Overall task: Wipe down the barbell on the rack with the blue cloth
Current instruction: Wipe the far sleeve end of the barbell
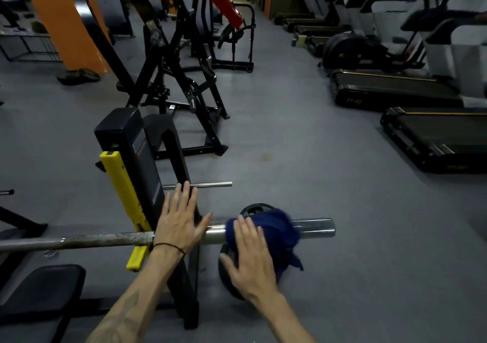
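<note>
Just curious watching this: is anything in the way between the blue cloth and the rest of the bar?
Yes. The left hand rests on the barbell beside the blue cloth, and past it the yellow rack hook cradles the bar.

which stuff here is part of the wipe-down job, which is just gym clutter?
In the job:
barbell
blue cloth, draped on the sleeve
right hand, on the cloth
left hand, flat by the rack
rack

Just around:
weight plate behind the cloth
treadmills
bench pad
</note>
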### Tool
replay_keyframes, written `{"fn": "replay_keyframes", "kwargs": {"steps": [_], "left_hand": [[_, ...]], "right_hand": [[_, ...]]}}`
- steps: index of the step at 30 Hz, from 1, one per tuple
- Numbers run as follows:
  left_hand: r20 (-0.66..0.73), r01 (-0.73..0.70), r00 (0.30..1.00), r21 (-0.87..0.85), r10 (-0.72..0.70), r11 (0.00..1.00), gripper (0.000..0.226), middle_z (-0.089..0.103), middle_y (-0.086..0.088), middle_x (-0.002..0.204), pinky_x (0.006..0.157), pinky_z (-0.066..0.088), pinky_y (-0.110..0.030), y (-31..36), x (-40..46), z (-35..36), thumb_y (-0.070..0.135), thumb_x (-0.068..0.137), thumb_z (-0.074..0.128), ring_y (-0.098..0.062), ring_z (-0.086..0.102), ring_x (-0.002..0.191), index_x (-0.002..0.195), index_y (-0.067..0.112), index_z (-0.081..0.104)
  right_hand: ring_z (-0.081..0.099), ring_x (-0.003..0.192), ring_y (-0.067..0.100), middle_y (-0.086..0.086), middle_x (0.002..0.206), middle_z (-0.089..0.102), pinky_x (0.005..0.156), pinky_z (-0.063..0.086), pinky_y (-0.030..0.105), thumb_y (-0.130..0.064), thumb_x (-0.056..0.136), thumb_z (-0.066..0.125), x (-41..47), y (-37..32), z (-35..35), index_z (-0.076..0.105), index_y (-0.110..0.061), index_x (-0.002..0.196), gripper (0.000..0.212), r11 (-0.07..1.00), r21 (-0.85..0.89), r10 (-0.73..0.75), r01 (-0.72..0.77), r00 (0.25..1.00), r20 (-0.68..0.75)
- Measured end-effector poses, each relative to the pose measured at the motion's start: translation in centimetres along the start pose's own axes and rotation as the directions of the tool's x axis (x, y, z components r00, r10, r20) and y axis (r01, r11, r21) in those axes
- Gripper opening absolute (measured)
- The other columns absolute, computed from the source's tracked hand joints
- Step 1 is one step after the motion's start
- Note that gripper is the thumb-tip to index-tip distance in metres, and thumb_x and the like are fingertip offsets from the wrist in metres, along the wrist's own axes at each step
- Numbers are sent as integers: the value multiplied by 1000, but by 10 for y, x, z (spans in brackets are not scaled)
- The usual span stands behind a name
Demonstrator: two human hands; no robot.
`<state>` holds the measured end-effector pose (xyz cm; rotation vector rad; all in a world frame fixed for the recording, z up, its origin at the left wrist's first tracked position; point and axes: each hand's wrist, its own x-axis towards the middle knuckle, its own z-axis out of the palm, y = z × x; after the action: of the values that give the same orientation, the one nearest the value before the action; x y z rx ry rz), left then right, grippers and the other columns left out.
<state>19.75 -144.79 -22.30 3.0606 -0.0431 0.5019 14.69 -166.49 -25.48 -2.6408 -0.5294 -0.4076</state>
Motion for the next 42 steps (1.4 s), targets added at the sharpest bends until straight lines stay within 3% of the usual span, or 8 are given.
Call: {"fn": "replay_keyframes", "kwargs": {"steps": [4, 8, 15, 21, 26, 33, 38, 42], "left_hand": [[-19, 28, 999, -31, -29, 999, 83, 32, -16, 162, 124, 18, -49, -4, 18, -2, 65, 100, 16, -32, 26, 152, 151, 5, 44], [-105, 3, 994, -31, -7, 1000, 72, 31, -16, 162, 123, 22, -51, 4, -3, 2, 54, 100, 31, -33, 26, 152, 150, 5, 45], [-149, -65, 987, -2, 64, 998, 63, 37, -19, 158, 123, 18, -45, 4, -31, 6, 47, 99, 36, -33, 33, 148, 138, 2, 59], [-176, 12, 984, 0, -12, 1000, 60, 37, -19, 159, 121, 23, -51, 11, -40, 6, 45, 99, 38, -36, 33, 148, 136, 4, 61], [-174, 14, 985, -13, -16, 1000, 62, 35, -16, 160, 121, 24, -52, 11, -42, 8, 49, 102, 31, -34, 32, 149, 137, 6, 60], [-161, 53, 986, -8, -54, 999, 58, 36, -15, 160, 122, 23, -55, 14, -41, 9, 44, 99, 40, -34, 29, 151, 140, 8, 58], [-167, 15, 986, 4, -14, 1000, 61, 34, -16, 161, 121, 24, -56, 10, -41, 12, 44, 98, 41, -35, 27, 151, 144, 6, 54], [-134, -45, 990, 17, 47, 999, 65, 36, -16, 160, 122, 23, -54, 5, -32, 9, 47, 97, 39, -34, 29, 150, 146, 5, 51]], "right_hand": [[20, 154, 18, 0, 166, 25, 116, 40, 44, -61, 105, 24, 5, 76, -28, 30, -17, 159, 70, 990, -95, 98, -102, 994, -45], [11, 157, 21, 8, 167, 25, 126, 15, 49, -61, 105, 23, 3, 71, -27, 29, -7, 158, 76, 914, 41, 405, -405, 894, -194], [25, 154, 21, 4, 167, 25, 126, 15, 41, -52, 103, 42, 4, 64, -19, 31, -12, 159, 69, 981, -119, -153, 151, 988, -10], [15, 156, 26, 11, 165, 28, 126, 12, 52, -59, 104, 27, 5, 55, -23, 31, -6, 157, 75, 932, 84, 362, -352, 909, -205], [12, 157, 19, 1, 170, 13, 121, 19, 43, -57, 104, 35, -2, 21, -6, 22, -17, 162, 72, 963, -91, -251, 254, 967, 38], [15, 156, 29, 10, 166, 25, 122, 19, 61, -47, 105, 33, -6, 81, -25, 32, -4, 156, 68, 925, 137, 377, -353, 890, -256], [18, 156, 22, 2, 169, 19, 127, 6, 34, -51, 104, 39, 1, 55, -12, 26, -13, 160, 69, 988, -4, -152, 152, 988, -12], [33, 149, 28, 11, 156, 44, 125, 18, 46, -52, 107, 28, -4, 130, -42, 46, -5, 150, 66, 975, -38, 208, -220, 958, -195]]}}
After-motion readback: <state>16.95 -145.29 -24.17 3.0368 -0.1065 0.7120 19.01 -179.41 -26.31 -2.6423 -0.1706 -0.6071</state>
